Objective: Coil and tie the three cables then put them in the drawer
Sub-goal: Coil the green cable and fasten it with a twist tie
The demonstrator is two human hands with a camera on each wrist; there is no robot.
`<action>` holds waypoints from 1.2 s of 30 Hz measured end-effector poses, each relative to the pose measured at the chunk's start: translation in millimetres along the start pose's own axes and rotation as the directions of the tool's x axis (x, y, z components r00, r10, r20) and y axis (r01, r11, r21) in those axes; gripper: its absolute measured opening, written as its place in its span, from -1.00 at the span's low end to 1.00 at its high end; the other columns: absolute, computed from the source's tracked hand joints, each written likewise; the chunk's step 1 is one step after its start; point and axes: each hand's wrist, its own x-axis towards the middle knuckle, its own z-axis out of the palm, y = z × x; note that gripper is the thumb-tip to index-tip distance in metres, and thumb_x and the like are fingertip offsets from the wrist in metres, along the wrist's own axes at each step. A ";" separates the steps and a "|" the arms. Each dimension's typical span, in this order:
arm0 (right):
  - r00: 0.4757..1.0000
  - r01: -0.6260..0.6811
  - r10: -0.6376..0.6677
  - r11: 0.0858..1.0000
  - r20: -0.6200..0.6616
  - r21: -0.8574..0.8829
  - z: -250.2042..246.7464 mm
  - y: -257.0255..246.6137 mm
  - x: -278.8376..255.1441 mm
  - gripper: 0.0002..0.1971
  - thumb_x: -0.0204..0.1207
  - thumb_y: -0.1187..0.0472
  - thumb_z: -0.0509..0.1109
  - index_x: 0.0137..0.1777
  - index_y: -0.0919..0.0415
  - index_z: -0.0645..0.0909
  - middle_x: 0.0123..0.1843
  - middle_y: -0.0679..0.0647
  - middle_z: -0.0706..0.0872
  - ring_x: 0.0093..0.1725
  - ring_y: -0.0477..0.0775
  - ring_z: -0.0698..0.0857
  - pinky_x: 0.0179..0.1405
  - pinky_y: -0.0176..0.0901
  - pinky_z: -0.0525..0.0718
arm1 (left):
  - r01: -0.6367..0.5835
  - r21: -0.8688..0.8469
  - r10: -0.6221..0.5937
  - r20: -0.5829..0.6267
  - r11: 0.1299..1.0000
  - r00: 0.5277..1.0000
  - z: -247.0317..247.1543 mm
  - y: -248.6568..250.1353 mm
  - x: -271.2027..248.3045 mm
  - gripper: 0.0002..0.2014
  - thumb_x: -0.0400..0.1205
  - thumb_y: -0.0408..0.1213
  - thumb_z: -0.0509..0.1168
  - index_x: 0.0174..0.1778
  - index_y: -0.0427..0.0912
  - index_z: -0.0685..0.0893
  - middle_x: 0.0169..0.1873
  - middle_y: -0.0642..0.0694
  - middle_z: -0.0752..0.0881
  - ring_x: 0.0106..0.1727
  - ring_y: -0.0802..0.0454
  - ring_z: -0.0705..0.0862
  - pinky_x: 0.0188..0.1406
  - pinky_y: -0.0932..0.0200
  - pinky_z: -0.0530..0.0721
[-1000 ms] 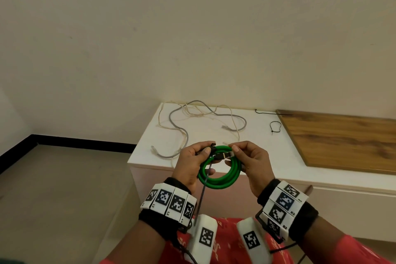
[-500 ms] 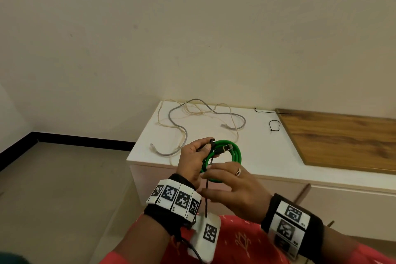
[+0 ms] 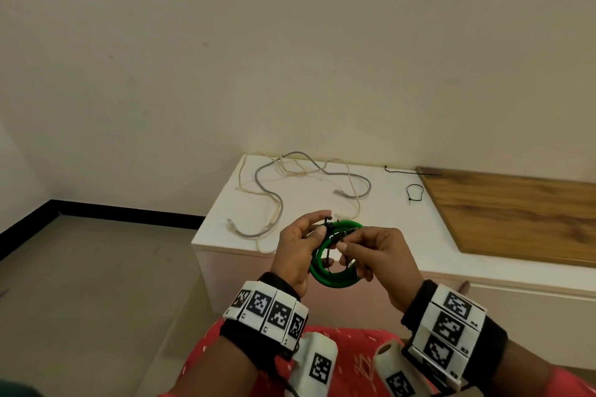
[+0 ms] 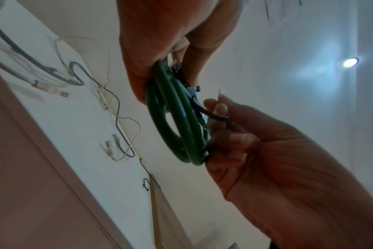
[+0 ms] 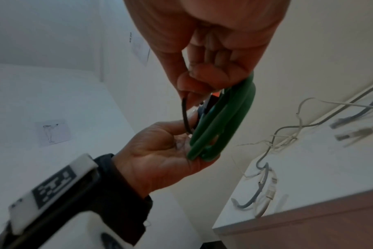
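A green cable (image 3: 337,279) wound into a coil hangs in the air in front of the white cabinet (image 3: 451,235). My left hand (image 3: 324,222) grips the coil's upper left side between thumb and fingers. A black zip tie (image 3: 327,256) runs round the coil's strands. My right hand (image 3: 346,240) pinches the tie's tail beside the coil; the right wrist view shows the black tie (image 5: 184,114) bent between its fingers. On the cabinet top lie a loose grey cable (image 3: 271,196) and a loose cream cable (image 3: 350,177), tangled together.
Two spare black zip ties lie on the cabinet, one looped (image 3: 414,192) and one straight (image 3: 409,172). A wooden board (image 3: 516,213) covers the cabinet's right part. Bare floor (image 3: 96,284) lies to the left, and the wall stands right behind the cabinet.
My right hand dropped below the left to the tie's hanging tail, then came back up to the coil with the tail pinched. The left hand kept its grip on the coil.
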 end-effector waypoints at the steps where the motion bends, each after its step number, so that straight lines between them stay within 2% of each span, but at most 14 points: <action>1: 1.000 -0.016 0.016 1.000 0.005 -0.015 0.1 -1.1 0.0 -0.91 0.43 0.42 0.41 -0.27 0.41 0.69 -0.55 0.05 0.70 -0.70 -0.12 0.46 -0.70 -0.37 0.40 | 0.001 0.005 -0.001 0.003 1.000 1.000 0.4 0.5 -0.5 -0.73 0.67 -0.47 0.09 0.06 -0.07 0.64 -0.04 -0.16 0.67 -0.26 0.04 0.64 -0.54 0.25 0.62; 7: 0.997 -0.075 0.076 0.994 0.012 -0.076 -1.0 -4.9 0.0 -0.88 0.44 0.39 0.41 -0.32 0.35 0.69 -0.56 0.05 0.69 -0.72 -0.12 0.48 -0.72 -0.37 0.41 | -0.007 0.038 0.007 0.014 0.999 1.000 4.4 0.7 -1.9 -0.73 0.67 -0.46 0.10 0.01 -0.05 0.65 0.07 -0.22 0.66 -0.16 0.00 0.64 -0.54 0.28 0.63; 12: 0.996 -0.083 0.083 0.993 0.005 -0.079 -1.6 -5.5 0.4 -0.87 0.44 0.39 0.41 -0.32 0.34 0.68 -0.55 0.07 0.69 -0.72 -0.12 0.49 -0.72 -0.38 0.42 | -0.015 0.050 0.015 0.008 0.999 1.000 7.4 0.8 -1.6 -0.73 0.67 -0.46 0.10 0.00 -0.05 0.64 0.04 -0.19 0.68 -0.18 0.02 0.63 -0.57 0.31 0.62; 21: 0.995 -0.102 0.102 0.992 -0.008 -0.081 -1.5 -5.7 0.5 -0.85 0.44 0.40 0.40 -0.36 0.32 0.67 -0.56 0.08 0.68 -0.72 -0.11 0.50 -0.72 -0.37 0.44 | -0.056 0.089 0.055 0.009 0.994 0.998 8.1 1.8 -3.8 -0.75 0.66 -0.47 0.11 0.12 -0.13 0.62 -0.03 -0.13 0.68 -0.18 0.07 0.63 -0.55 0.32 0.63; 25: 0.997 -0.080 0.079 0.995 -0.017 -0.055 -0.5 -4.4 0.1 -0.89 0.46 0.38 0.39 -0.28 0.35 0.68 -0.52 0.10 0.69 -0.70 -0.10 0.51 -0.70 -0.37 0.45 | -0.081 0.103 0.081 0.006 0.991 0.997 8.0 2.9 -4.4 -0.74 0.66 -0.48 0.11 0.15 -0.17 0.62 -0.03 -0.13 0.67 -0.20 0.07 0.63 -0.56 0.33 0.63; 30: 0.998 -0.056 0.055 0.998 -0.026 -0.036 0.2 -2.5 0.1 -0.90 0.46 0.36 0.40 -0.27 0.31 0.69 -0.53 0.05 0.70 -0.69 -0.10 0.52 -0.69 -0.38 0.44 | -0.117 0.138 0.117 0.011 0.984 0.993 7.8 3.3 -5.8 -0.75 0.65 -0.48 0.13 0.15 -0.17 0.62 -0.08 -0.07 0.68 -0.21 0.10 0.63 -0.54 0.32 0.66; 36: 0.998 -0.060 0.059 0.997 -0.014 -0.045 -0.7 -1.4 0.4 -0.89 0.46 0.39 0.38 -0.27 0.33 0.68 -0.58 0.00 0.68 -0.68 -0.11 0.52 -0.68 -0.38 0.45 | -0.141 0.149 0.143 -0.003 0.979 0.990 9.7 3.3 -4.9 -0.73 0.64 -0.50 0.14 0.17 -0.18 0.62 -0.04 -0.10 0.67 -0.20 0.11 0.63 -0.55 0.31 0.67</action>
